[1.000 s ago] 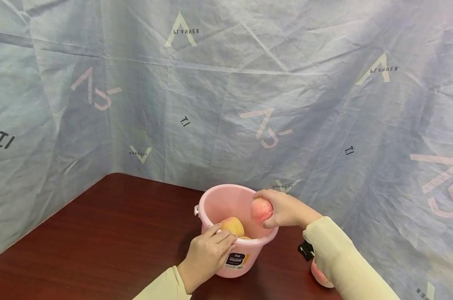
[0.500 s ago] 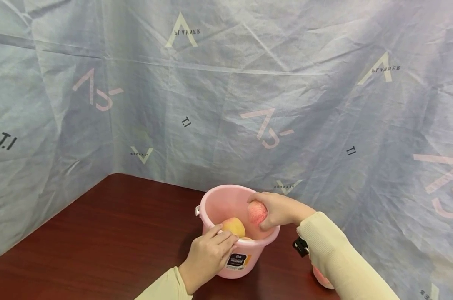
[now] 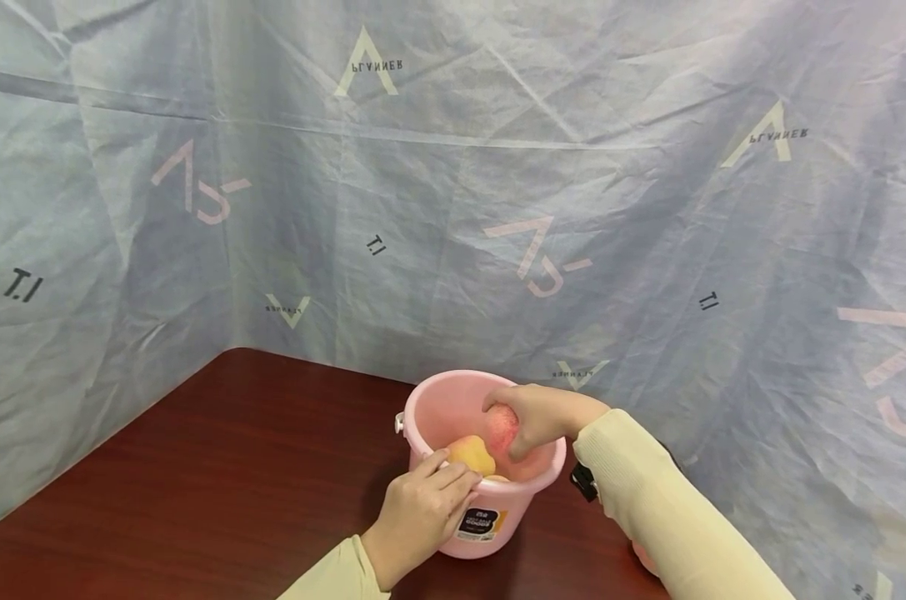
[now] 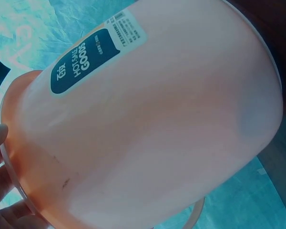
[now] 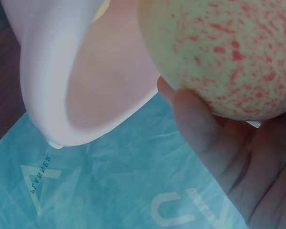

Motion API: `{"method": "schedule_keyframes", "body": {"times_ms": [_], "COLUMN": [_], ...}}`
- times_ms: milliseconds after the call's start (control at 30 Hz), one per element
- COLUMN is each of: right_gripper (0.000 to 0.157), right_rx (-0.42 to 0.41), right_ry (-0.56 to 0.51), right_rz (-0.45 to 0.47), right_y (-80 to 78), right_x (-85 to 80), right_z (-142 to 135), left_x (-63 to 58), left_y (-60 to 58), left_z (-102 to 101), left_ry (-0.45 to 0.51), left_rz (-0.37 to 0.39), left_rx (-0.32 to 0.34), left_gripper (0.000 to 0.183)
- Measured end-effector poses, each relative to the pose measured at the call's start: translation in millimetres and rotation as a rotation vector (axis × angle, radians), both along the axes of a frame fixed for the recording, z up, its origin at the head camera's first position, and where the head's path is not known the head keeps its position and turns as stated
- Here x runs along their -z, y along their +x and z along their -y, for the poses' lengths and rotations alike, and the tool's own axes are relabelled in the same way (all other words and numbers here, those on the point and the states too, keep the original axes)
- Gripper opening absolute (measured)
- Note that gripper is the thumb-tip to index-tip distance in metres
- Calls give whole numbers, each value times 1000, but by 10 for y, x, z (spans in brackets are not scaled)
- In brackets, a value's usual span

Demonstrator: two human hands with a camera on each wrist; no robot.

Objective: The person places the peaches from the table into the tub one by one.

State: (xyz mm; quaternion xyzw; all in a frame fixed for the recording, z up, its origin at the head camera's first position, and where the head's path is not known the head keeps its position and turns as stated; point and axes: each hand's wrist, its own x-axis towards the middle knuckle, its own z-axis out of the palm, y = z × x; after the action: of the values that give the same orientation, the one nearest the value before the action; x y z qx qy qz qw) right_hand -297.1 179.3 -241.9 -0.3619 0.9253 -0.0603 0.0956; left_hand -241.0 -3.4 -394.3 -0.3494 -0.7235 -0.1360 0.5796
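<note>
A pink plastic bucket (image 3: pixel 453 406) stands on the table with its mouth up. My left hand (image 3: pixel 422 504) grips its near rim; in the left wrist view the fingers (image 4: pixel 12 179) curl over the edge beside the bucket's outer wall (image 4: pixel 148 124). Over the bucket's right side, my right hand (image 3: pixel 538 417) holds a red-speckled peach (image 3: pixel 502 431) at the mouth. The right wrist view shows that peach (image 5: pixel 224 57) close up, with fingertips beneath it. Inside the bucket sits a yellow fruit (image 3: pixel 471 456), partly behind the left fingers; a sliver of another pale thing shows beside it.
Another pinkish fruit (image 3: pixel 643 560) lies on the dark red table (image 3: pixel 197 483), mostly hidden by the right sleeve (image 3: pixel 663 492). A grey printed cloth (image 3: pixel 422 183) hangs behind the table. A small black device (image 3: pixel 583 481) shows below the right wrist.
The right hand has moved left with the peach, further over the bucket's mouth. The left hand keeps its hold on the rim. The view has shifted slightly.
</note>
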Motion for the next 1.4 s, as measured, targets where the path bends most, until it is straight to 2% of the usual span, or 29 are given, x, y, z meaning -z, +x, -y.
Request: {"method": "schedule_keyframes", "body": {"times_ms": [300,667,933,1167,1400], "right_gripper": [59,61,61,63,64], "right_rx": [27,126,140,127,155], "right_ry": [42,71,76,108,123], "right_rz": [40,77,94,59,44], "right_y": [-21,-25,-45,-94,-162], "right_x": [-14,-75,-106,-96,-91], "right_z": [129,270,313,318,326], "left_x": [11,11,8,0,-5], "left_y": [-9,7,9,-15,-21], "left_z": [-6,-9,0,1,-3], "left_ry": [11,-3,-9,-12,-14], "left_rz": [-9,-1,17,-49,-47], "left_rx": [-2,-7,-23,-12,1], "left_gripper": [41,43,43,39,38]}}
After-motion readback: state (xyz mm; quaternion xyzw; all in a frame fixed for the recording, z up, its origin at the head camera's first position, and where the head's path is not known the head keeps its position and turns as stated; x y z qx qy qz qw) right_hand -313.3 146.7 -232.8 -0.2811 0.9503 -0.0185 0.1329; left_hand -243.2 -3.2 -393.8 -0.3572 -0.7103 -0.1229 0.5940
